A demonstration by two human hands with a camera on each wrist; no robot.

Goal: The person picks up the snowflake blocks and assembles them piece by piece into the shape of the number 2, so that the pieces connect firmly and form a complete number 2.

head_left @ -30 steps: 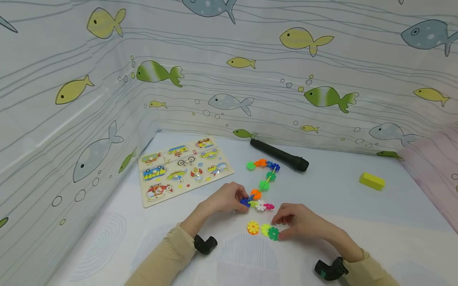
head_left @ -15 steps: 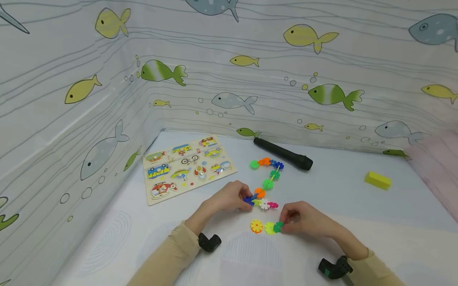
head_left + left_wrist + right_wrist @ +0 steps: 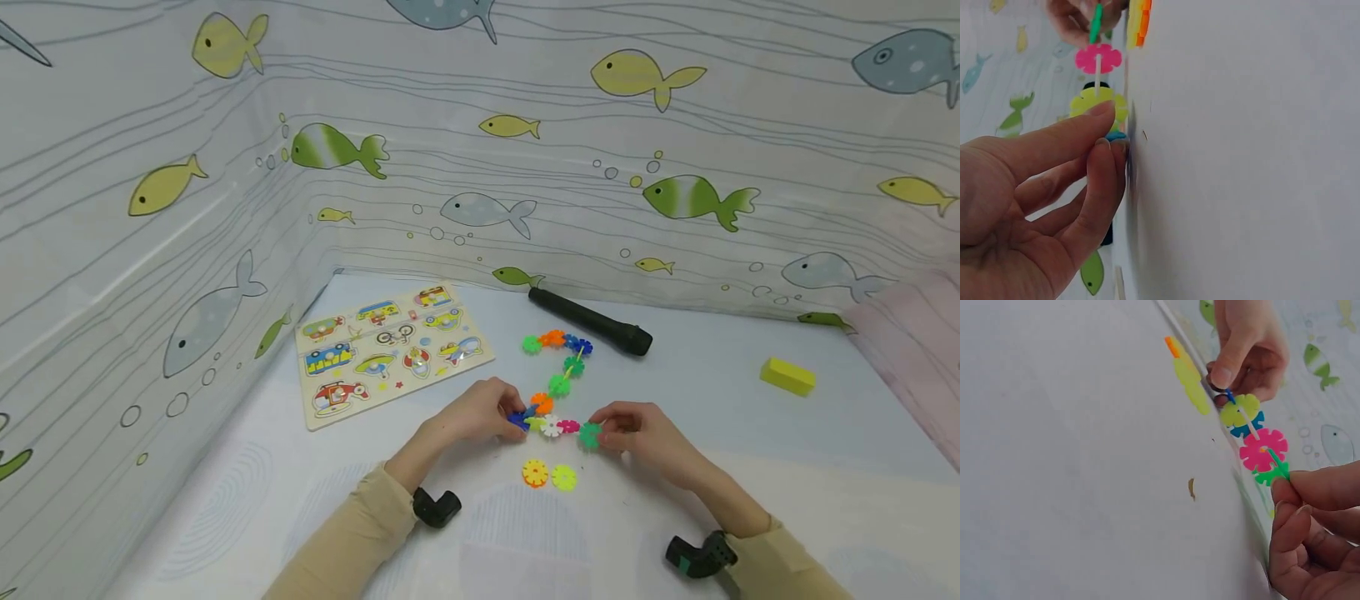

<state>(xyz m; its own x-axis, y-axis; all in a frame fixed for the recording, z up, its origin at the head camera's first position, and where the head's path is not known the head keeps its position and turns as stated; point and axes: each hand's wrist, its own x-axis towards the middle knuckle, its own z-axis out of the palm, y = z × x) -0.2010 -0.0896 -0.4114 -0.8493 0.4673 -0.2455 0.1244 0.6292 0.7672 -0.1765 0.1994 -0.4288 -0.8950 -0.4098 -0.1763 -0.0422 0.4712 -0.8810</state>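
Observation:
A chain of notched, flower-shaped plastic discs [image 3: 559, 386] winds over the table in a rough figure 2. My left hand [image 3: 483, 412] pinches a dark blue disc [image 3: 517, 422] at the chain's lower bend. From there a yellow-green disc, a white disc [image 3: 551, 427] and a pink disc [image 3: 567, 426] run to the right. Between right thumb and fingertips, my right hand [image 3: 648, 437] holds a green disc [image 3: 589, 436] on edge, right at the pink one. In the right wrist view the green disc [image 3: 1278, 462] overlaps the pink disc [image 3: 1264, 449], standing crosswise to it.
Nearer me lie a loose yellow-and-orange pair of discs [image 3: 535, 473] and a yellow disc [image 3: 564, 477]. A wooden vehicle puzzle board [image 3: 397, 387] lies at the left. Behind the chain rests a black microphone [image 3: 588, 320]; a yellow block [image 3: 787, 377] sits at the right.
My right hand has picked up the green disc from beside the loose yellow disc and carried it up to the pink end of the chain. The left hand keeps its pinch.

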